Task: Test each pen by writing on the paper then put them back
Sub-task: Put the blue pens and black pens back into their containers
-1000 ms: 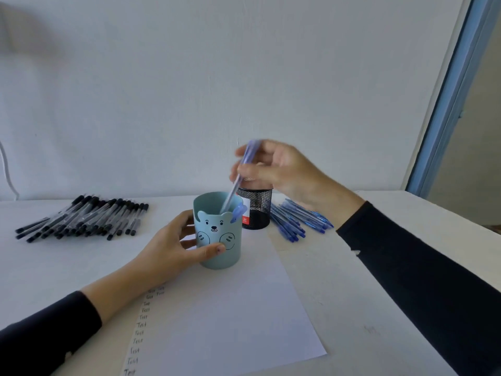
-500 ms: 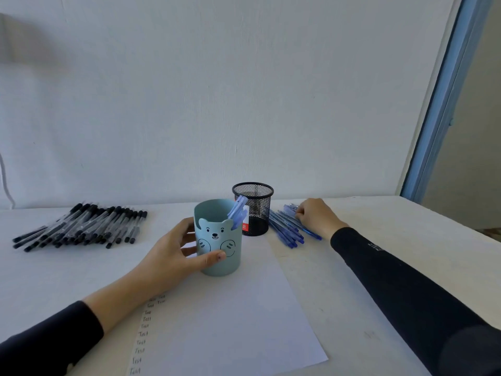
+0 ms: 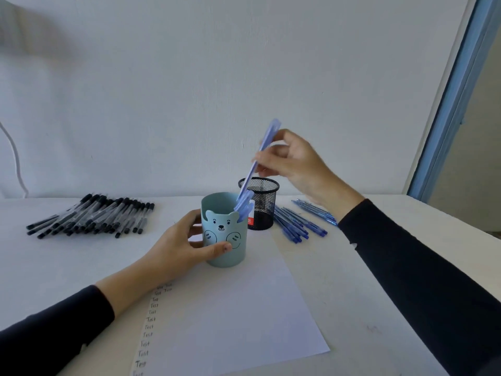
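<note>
A light-blue cup with a bear face (image 3: 225, 248) stands on the white paper (image 3: 244, 316), and my left hand (image 3: 180, 248) grips its left side. My right hand (image 3: 292, 161) is raised above the cup and pinches a blue pen (image 3: 257, 164), which slants down with its lower end at the cup's rim. Other blue pens (image 3: 245, 206) stick out of the cup. The paper carries a column of "Test" words (image 3: 149, 327) along its left edge.
A black mesh pen holder (image 3: 261, 204) stands just behind the cup. Several blue pens (image 3: 298, 223) lie on the table to its right, and a row of black pens (image 3: 92, 215) lies at the left. A white wall rises behind the table.
My right hand has left the pile of blue pens on the table and risen over the cup with a blue pen in it. My left hand has stayed on the cup.
</note>
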The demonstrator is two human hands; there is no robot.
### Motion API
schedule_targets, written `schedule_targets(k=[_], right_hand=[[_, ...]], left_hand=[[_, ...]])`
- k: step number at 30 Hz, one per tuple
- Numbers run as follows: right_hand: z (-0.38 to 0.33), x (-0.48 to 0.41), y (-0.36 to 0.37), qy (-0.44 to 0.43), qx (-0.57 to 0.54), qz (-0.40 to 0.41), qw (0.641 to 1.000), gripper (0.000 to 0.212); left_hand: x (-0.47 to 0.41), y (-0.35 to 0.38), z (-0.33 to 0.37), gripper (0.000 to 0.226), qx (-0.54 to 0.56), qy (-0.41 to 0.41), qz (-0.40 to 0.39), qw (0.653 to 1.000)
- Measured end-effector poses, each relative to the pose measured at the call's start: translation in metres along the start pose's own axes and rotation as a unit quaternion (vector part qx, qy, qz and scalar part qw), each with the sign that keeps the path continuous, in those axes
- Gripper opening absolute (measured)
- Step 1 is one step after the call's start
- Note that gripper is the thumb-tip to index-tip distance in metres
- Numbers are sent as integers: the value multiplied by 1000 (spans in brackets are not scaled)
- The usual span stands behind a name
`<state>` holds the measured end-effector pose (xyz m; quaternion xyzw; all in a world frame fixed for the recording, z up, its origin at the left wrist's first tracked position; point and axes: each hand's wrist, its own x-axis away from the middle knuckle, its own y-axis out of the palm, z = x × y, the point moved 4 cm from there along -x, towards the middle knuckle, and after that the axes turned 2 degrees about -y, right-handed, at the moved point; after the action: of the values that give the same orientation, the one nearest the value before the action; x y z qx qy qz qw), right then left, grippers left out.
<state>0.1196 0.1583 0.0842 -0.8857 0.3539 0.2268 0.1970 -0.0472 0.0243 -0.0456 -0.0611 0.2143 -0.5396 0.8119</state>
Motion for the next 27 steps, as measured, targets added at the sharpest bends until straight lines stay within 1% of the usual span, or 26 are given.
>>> schedule_targets(k=[1,3,4,5,6,7,8,9,10,11,12,13,14,15,16,18,19,20,21,22,25,26,27], right_hand=[[4,5,11,7,13,-39,999,21],[14,14,23,28,69,-102,992,22],[18,16,24,40,90,-122,988,22],[21,16,21,52,93,-123,987,25],[25,13,13,62,90,-94,990,29],[30,10,-1,72,95,-45,992,34],[38,7,-19,83,129,11,988,36],[50,6,-39,106,192,58,974,38],[65,8,-59,152,272,80,947,42],[82,14,-77,216,335,78,914,50],[98,22,-89,287,372,60,881,60],[112,31,-97,347,388,41,853,69],[120,39,-100,388,395,27,832,77],[126,43,-99,411,400,18,819,83],[129,43,-98,416,406,10,814,91],[131,39,-86,408,418,-11,812,112],[130,35,-78,401,432,-35,807,121],[129,33,-71,393,458,-72,794,124],[127,30,-63,382,486,-108,779,118],[125,27,-56,370,510,-132,765,105],[114,17,-44,349,550,-140,746,50],[110,14,-43,344,566,-146,735,40],[107,13,-43,346,574,-151,727,35]], left_hand=[[1,0,1,71,-2,-2,0,1000],[2,0,1,70,-3,-1,0,1000],[2,0,2,70,-3,1,1,1000],[3,0,2,69,-3,3,2,1000],[3,0,2,69,-3,3,2,1000],[3,-1,2,69,-3,3,3,1000],[3,-1,2,69,-4,2,2,1000],[2,-1,1,69,-7,0,1,1000],[2,-2,1,70,-9,-1,-1,1000],[2,-2,0,71,-11,-2,-2,1000],[2,-2,-1,72,-10,-3,-3,1000],[2,-2,-1,73,-7,-2,-2,1000],[1,-1,-1,72,-4,-1,-2,1000],[1,-1,0,69,-2,2,0,1000],[1,0,0,66,-1,5,2,1000],[1,0,1,66,-1,9,5,1000],[1,0,1,67,-2,10,4,1000],[1,0,1,70,-3,11,3,1000],[1,0,0,72,-2,12,2,1000],[1,-1,0,74,-2,12,2,1000],[0,-1,-1,77,-3,9,2,1000],[0,-2,-1,78,-4,8,1,1000],[0,-2,-2,79,-5,8,1,1000]])
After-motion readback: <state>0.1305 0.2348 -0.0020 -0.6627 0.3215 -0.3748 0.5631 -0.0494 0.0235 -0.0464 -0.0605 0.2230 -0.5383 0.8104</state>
